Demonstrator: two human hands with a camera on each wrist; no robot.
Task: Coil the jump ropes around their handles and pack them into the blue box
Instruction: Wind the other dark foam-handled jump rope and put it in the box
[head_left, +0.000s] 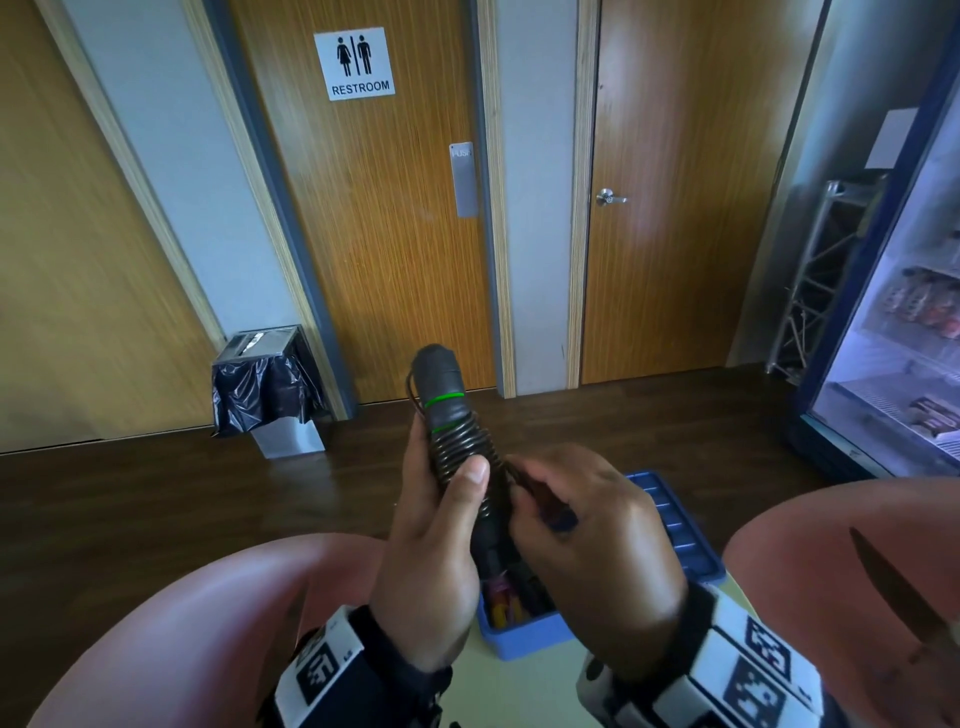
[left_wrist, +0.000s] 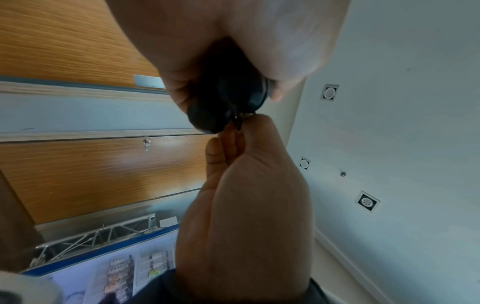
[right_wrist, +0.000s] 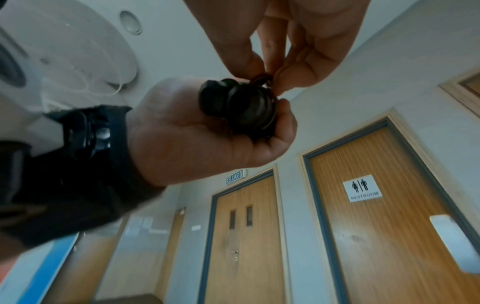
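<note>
Two black jump-rope handles (head_left: 441, 395) with green rings stand upright together, and the dark rope (head_left: 467, 452) is coiled tightly around them. My left hand (head_left: 441, 499) grips the bundle around the coil, with the thumb pressed on the front. My right hand (head_left: 550, 493) pinches the rope's loose end at the right side of the coil. Seen end-on in the left wrist view, the handles (left_wrist: 223, 102) sit in the left palm, and the right hand (left_wrist: 241, 156) pinches the rope (left_wrist: 237, 120). Below the hands, the blue box (head_left: 675, 519) stands open with other coiled ropes inside.
The box rests on a pale table (head_left: 519, 686) between my two knees in pink trousers. Ahead are a wooden restroom door (head_left: 379, 234), a bin with a black bag (head_left: 270, 384) on the dark floor, a metal truss (head_left: 815, 280) and a glass-fronted fridge (head_left: 893, 338) at the right.
</note>
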